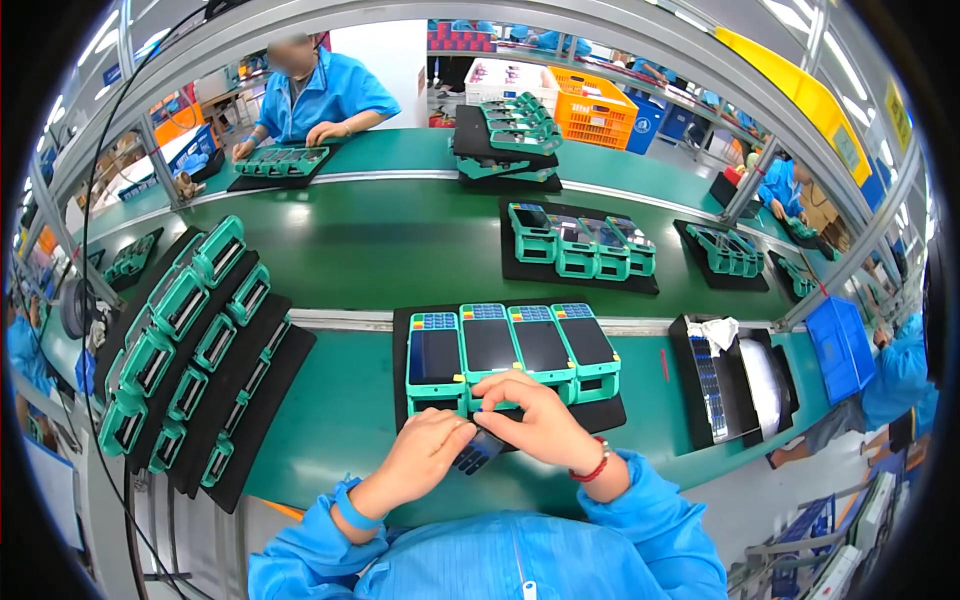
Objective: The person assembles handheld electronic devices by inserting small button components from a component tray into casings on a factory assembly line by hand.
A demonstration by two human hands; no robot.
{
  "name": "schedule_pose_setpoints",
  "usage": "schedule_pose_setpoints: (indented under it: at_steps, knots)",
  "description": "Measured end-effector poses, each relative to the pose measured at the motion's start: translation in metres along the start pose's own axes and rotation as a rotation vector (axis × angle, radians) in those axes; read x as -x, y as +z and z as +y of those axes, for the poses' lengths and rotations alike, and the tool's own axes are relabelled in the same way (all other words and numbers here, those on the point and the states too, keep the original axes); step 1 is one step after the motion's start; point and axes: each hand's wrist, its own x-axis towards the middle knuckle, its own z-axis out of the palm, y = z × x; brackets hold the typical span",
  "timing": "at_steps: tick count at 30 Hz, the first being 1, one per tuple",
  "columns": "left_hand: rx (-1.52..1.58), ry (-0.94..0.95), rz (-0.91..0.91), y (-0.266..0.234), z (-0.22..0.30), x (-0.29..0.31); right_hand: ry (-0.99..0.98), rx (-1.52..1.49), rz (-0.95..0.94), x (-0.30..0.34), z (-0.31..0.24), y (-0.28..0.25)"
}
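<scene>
Close to my body, my left hand (pixel 424 452) and my right hand (pixel 540 424) meet over a small dark panel (pixel 478 453) with bluish squares on it. Both are closed on its upper end, thumbs and fingertips pinched together; my fingers hide part of it. Just beyond, several card payment terminals (pixel 490 345) in green holders stand in a row on a black foam tray (pixel 403 325). Their screens are dark and their keypads coloured. My right hand overlaps the near edge of the middle holders.
Stacked black trays of green holders (pixel 180 305) lean at the left. A black box (pixel 697 425) with dark strips and clear film stands right, beside a blue bin (pixel 840 345). More terminals (pixel 585 240) lie on the green belt (pixel 400 240). Across it, a person in blue (pixel 325 95) handles another tray.
</scene>
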Motion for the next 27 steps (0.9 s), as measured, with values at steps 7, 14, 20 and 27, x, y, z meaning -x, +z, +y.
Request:
schedule_pose_setpoints:
  at_steps: [7,14,20,27]
  knots:
    - [0.612,-0.469,0.057,-0.01,-0.019,0.022,-0.195,0.186,0.216,-0.013,0.012,0.045]
    - [0.387,-0.415,0.335,-0.023,-0.048,0.034,-0.276,0.263,0.432,-0.024,0.02,0.054]
    - [-0.608,0.005,0.242,-0.014,-0.028,0.032,-0.306,0.55,0.532,-0.036,0.055,0.073]
    - [-0.758,0.014,0.067,-0.023,-0.03,0.034,-0.176,0.631,0.481,-0.036,0.045,0.06]
